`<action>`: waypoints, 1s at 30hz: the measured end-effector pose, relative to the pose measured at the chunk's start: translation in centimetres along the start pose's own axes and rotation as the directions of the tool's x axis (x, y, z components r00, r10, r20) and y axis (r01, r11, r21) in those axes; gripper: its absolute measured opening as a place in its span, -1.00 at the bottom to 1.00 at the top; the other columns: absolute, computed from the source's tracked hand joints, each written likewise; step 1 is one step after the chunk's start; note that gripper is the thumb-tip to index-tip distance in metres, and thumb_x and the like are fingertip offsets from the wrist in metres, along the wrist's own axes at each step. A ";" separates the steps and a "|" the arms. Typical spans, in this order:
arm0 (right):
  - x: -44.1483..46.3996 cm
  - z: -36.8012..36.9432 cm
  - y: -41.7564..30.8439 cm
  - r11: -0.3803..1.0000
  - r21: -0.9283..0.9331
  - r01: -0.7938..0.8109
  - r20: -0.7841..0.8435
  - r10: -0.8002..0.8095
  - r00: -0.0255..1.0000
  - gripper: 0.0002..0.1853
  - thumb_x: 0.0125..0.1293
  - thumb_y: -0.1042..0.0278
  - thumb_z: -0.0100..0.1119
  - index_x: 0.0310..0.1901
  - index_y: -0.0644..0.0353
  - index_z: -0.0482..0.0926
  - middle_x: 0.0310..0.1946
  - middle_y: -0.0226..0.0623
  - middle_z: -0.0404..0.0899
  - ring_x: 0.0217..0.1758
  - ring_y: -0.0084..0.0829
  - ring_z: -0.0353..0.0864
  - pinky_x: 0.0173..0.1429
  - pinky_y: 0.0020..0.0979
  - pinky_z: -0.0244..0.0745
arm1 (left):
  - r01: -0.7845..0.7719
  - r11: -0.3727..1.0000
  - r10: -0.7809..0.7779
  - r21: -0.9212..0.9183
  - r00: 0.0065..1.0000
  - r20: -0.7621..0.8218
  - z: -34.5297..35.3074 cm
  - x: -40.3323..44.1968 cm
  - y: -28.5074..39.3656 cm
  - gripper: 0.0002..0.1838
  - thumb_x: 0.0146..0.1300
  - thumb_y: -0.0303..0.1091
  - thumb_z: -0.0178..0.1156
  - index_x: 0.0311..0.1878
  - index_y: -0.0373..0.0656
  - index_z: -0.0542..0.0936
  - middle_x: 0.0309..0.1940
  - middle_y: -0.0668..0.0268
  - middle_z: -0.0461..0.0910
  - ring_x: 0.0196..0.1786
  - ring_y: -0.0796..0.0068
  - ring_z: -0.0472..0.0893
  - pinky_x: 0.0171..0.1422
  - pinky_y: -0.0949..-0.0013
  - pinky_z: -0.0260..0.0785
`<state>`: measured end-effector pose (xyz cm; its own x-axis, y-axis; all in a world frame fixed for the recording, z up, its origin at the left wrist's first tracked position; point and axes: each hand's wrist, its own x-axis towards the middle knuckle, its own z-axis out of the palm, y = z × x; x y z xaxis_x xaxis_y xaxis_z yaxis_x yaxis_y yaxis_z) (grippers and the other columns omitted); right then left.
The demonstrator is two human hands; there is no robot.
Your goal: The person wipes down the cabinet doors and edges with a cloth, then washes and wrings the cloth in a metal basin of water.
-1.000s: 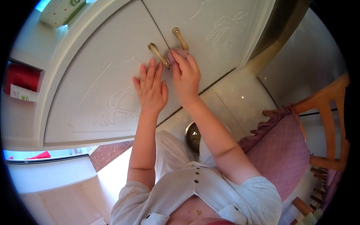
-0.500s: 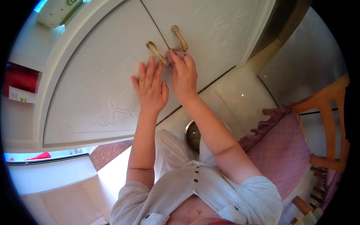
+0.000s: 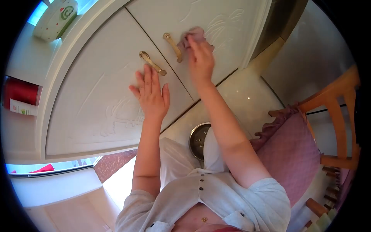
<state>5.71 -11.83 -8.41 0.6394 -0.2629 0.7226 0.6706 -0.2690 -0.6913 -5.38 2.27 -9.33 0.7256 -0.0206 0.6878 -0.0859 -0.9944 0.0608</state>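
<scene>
Here, the right hand (image 3: pixel 201 65) has its grip on a pink cloth (image 3: pixel 197 37), the left hand (image 3: pixel 152 97) spread open

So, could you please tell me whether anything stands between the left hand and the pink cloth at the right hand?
Yes, two things do: the left door handle is right by the fingertips of the left hand, and the right door handle stands next to the pink cloth.

Cloth (image 3: pixel 197 35) on right door (image 3: pixel 154 18), just right of handle (image 3: pixel 172 47); basin (image 3: pixel 198 142) left of chair (image 3: pixel 339 123).
</scene>
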 end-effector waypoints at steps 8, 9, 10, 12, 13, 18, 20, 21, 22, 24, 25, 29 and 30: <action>-4.4 1.7 4.9 0.996 -0.061 0.058 0.088 -0.053 0.995 -0.62 0.19 0.63 0.14 0.08 0.24 0.54 0.16 -0.07 0.46 0.23 -0.04 0.44 0.23 -0.24 0.41 | -0.051 0.983 0.042 0.178 0.998 0.054 0.5 -0.1 -0.4 -0.40 0.36 -0.12 0.04 0.36 -0.28 0.29 0.52 0.07 -0.04 0.58 0.03 -0.25 0.48 -0.14 -0.75; -3.5 1.5 4.7 0.979 -0.115 0.171 0.100 -0.160 0.982 -0.64 0.21 0.60 0.15 0.08 0.26 0.54 0.17 -0.07 0.45 0.22 -0.03 0.44 0.23 -0.25 0.40 | -0.056 0.983 0.047 0.177 0.997 0.056 0.5 -0.1 -0.3 -0.40 0.36 -0.12 0.04 0.36 -0.28 0.29 0.52 0.07 -0.04 0.58 0.03 -0.25 0.48 -0.14 -0.75; -2.5 1.5 4.2 0.978 -0.118 0.170 0.099 -0.158 0.982 -0.64 0.21 0.60 0.15 0.08 0.26 0.54 0.17 -0.07 0.45 0.22 -0.03 0.44 0.23 -0.25 0.40 | -0.045 0.985 0.037 0.164 0.998 0.053 0.6 -0.1 -0.2 -0.39 0.36 -0.12 0.04 0.37 -0.28 0.27 0.52 0.07 -0.04 0.58 0.02 -0.26 0.48 -0.15 -0.75; -1.0 1.9 3.3 0.949 -0.180 0.258 0.021 -0.259 0.966 -0.64 0.20 0.55 0.18 0.07 0.26 0.55 0.05 -0.05 0.49 0.05 -0.04 0.48 0.09 -0.26 0.45 | -0.034 0.988 0.026 0.151 0.998 0.059 0.7 0.0 -0.2 -0.37 0.36 -0.11 0.04 0.38 -0.28 0.26 0.52 0.07 -0.05 0.58 0.00 -0.26 0.47 -0.15 -0.75; -1.0 1.7 3.0 0.951 -0.180 0.252 0.026 -0.252 0.967 -0.64 0.20 0.55 0.18 0.07 0.26 0.55 0.05 -0.05 0.49 0.05 -0.04 0.48 0.09 -0.26 0.45 | -0.038 0.987 0.030 0.159 0.998 0.056 0.6 0.0 -0.1 -0.36 0.35 -0.10 0.03 0.39 -0.27 0.25 0.53 0.07 -0.06 0.58 0.01 -0.27 0.47 -0.16 -0.74; -2.5 1.4 3.7 0.937 -0.248 0.246 -0.047 -0.265 0.963 -0.69 0.17 0.58 0.20 -0.03 0.14 0.65 -0.22 -0.21 0.46 -0.22 -0.18 0.41 -0.14 -0.29 0.37 | -0.035 0.985 0.027 0.170 0.998 0.049 0.8 -0.1 -0.2 -0.34 0.36 -0.07 0.02 0.42 -0.24 0.21 0.53 0.08 -0.06 0.58 0.02 -0.30 0.47 -0.18 -0.73; -1.6 1.6 4.1 0.996 -0.058 0.068 0.038 -0.066 0.997 -0.69 0.16 0.57 0.21 -0.04 0.13 0.66 -0.20 -0.23 0.46 -0.19 -0.20 0.41 -0.12 -0.30 0.37 | -0.022 0.985 0.012 0.170 0.998 0.058 0.8 -0.1 0.0 -0.32 0.36 -0.07 0.03 0.44 -0.23 0.19 0.53 0.08 -0.07 0.58 0.03 -0.31 0.47 -0.17 -0.73; -1.2 1.6 3.8 0.999 0.032 -0.035 0.098 0.032 0.995 -0.70 0.15 0.57 0.22 -0.05 0.12 0.67 -0.20 -0.24 0.46 -0.18 -0.21 0.41 -0.11 -0.30 0.36 | -0.021 0.985 0.010 0.169 0.998 0.065 0.9 -0.2 0.0 -0.32 0.36 -0.07 0.03 0.44 -0.23 0.19 0.53 0.08 -0.07 0.58 0.03 -0.31 0.47 -0.17 -0.73; -0.9 1.5 3.6 0.983 0.109 -0.147 0.158 0.129 0.979 -0.70 0.14 0.56 0.23 -0.06 0.12 0.67 -0.19 -0.25 0.46 -0.17 -0.22 0.41 -0.10 -0.31 0.36 | -0.027 0.985 0.018 0.170 0.998 0.053 1.0 -0.2 -0.1 -0.32 0.35 -0.07 0.03 0.44 -0.22 0.19 0.53 0.08 -0.07 0.58 0.03 -0.31 0.47 -0.17 -0.73; -0.6 1.6 3.1 0.940 -0.204 0.273 -0.062 -0.291 0.955 -0.69 0.13 0.55 0.24 -0.05 0.11 0.68 -0.18 -0.25 0.46 -0.17 -0.23 0.41 -0.10 -0.30 0.37 | -0.031 0.985 0.024 0.171 0.999 0.043 1.1 -0.3 -0.1 -0.32 0.35 -0.07 0.03 0.45 -0.21 0.18 0.53 0.08 -0.07 0.58 0.03 -0.30 0.47 -0.17 -0.73; -0.8 1.7 3.0 0.944 -0.195 0.265 -0.075 -0.284 0.956 -0.67 0.11 0.57 0.25 -0.05 0.10 0.68 -0.19 -0.25 0.46 -0.17 -0.21 0.41 -0.11 -0.30 0.37 | -0.027 0.985 0.019 0.168 0.999 0.048 1.1 -0.3 -0.1 -0.32 0.35 -0.07 0.03 0.45 -0.21 0.18 0.53 0.08 -0.08 0.58 0.03 -0.29 0.47 -0.17 -0.73; -2.8 2.2 4.5 0.989 -0.102 0.109 -0.039 -0.114 0.993 -0.65 0.09 0.58 0.26 -0.04 0.09 0.67 -0.19 -0.25 0.46 -0.17 -0.21 0.41 -0.11 -0.29 0.38 | -0.040 0.987 0.033 0.158 0.998 0.047 0.8 -0.1 -0.3 -0.32 0.35 -0.07 0.03 0.45 -0.20 0.19 0.54 0.09 -0.09 0.58 0.03 -0.29 0.47 -0.17 -0.73; -2.2 2.2 4.5 0.997 -0.026 0.079 -0.005 -0.079 0.997 -0.64 0.09 0.59 0.26 -0.05 0.07 0.67 -0.19 -0.24 0.46 -0.17 -0.21 0.41 -0.11 -0.29 0.39 | -0.038 0.987 0.031 0.158 0.998 0.045 0.9 -0.1 -0.2 -0.32 0.35 -0.07 0.03 0.45 -0.20 0.19 0.54 0.09 -0.09 0.58 0.03 -0.29 0.47 -0.17 -0.73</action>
<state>8.12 -10.38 -13.12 0.5828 -0.2454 0.7747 0.7089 -0.3125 -0.6323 -4.80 2.40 -10.06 0.7527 -0.0565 0.6559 -0.0049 -0.9968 -0.0803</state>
